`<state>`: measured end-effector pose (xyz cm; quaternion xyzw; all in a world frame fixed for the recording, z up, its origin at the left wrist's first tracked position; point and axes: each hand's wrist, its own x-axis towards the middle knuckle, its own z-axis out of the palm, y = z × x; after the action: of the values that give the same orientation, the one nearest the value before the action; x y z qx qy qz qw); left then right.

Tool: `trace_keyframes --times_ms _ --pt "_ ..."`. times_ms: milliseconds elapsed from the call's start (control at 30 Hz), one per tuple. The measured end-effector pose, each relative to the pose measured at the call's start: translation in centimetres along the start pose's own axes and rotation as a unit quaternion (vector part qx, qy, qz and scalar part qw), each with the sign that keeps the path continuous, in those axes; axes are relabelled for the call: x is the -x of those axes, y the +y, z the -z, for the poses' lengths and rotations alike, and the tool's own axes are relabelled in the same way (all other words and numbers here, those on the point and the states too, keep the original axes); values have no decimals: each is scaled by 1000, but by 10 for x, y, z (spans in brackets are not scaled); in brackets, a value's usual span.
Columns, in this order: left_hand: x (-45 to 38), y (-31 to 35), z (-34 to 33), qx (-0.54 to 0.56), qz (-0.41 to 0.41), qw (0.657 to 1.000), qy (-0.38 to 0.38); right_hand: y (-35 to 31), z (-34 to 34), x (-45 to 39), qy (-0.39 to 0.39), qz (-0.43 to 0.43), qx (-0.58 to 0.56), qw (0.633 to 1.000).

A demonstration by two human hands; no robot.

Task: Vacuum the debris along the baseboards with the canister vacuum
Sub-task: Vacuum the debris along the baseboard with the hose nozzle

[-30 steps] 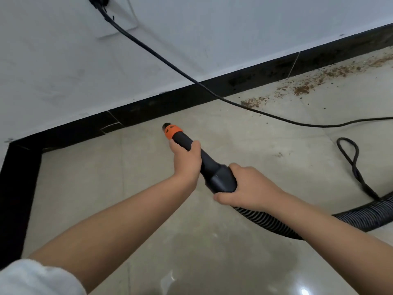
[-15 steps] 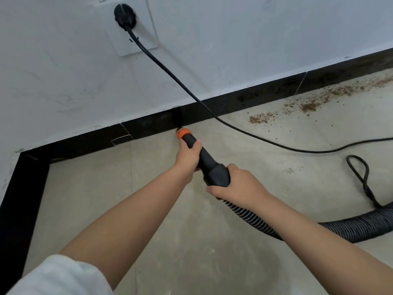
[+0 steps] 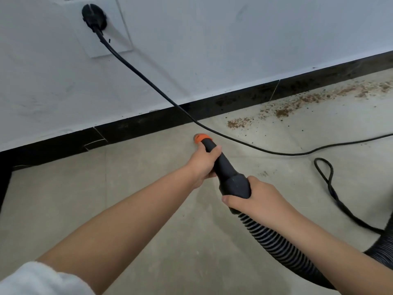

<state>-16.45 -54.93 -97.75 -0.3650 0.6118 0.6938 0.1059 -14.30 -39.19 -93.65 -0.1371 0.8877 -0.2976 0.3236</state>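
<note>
Both hands hold the black vacuum nozzle [image 3: 228, 171], whose orange tip [image 3: 201, 138] points at the floor a little short of the black baseboard [image 3: 148, 121]. My left hand [image 3: 203, 160] grips the narrow front of the nozzle. My right hand [image 3: 253, 196] grips its thick rear end, where the ribbed black hose [image 3: 274, 241] begins. Brown debris [image 3: 240, 122] lies along the baseboard to the right of the tip, and it thickens into a long streak [image 3: 331, 95] toward the far right.
A black power cord [image 3: 148, 79] runs from a plug [image 3: 93, 17] in a white wall socket down across the floor, passing just right of the tip. A looped cord [image 3: 325, 173] lies at the right. The room's corner is at the left [image 3: 6, 167].
The view has tilted up, so the socket sits lower in frame. The nozzle tip has drawn back from the baseboard and shifted right, nearer the debris. Both hands keep their grip.
</note>
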Motion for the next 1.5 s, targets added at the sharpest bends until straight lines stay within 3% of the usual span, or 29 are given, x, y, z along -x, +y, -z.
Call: trace_keyframes --times_ms 233,433,633,1033,1333,1500 --pt "-11 3 -20 -46 -21 999 -7 17 -6 -12 11 -13 3 1000" --pt "-36 18 -23 -63 -43 996 44 14 -5 -44 12 -3 -24 1000" --pt "-27 -7 -21 -54 -73 989 120 22 0 -39 -41 28 -11 999" --pt "-56 27 -50 -96 -62 993 -16 28 2 -53 59 -34 -44 997" --pt "-75 38 -73 -140 -83 986 -35 41 7 -68 98 -60 -77 990" --pt "-77 40 -91 -183 -129 974 26 45 18 -75 124 -80 -56 987"
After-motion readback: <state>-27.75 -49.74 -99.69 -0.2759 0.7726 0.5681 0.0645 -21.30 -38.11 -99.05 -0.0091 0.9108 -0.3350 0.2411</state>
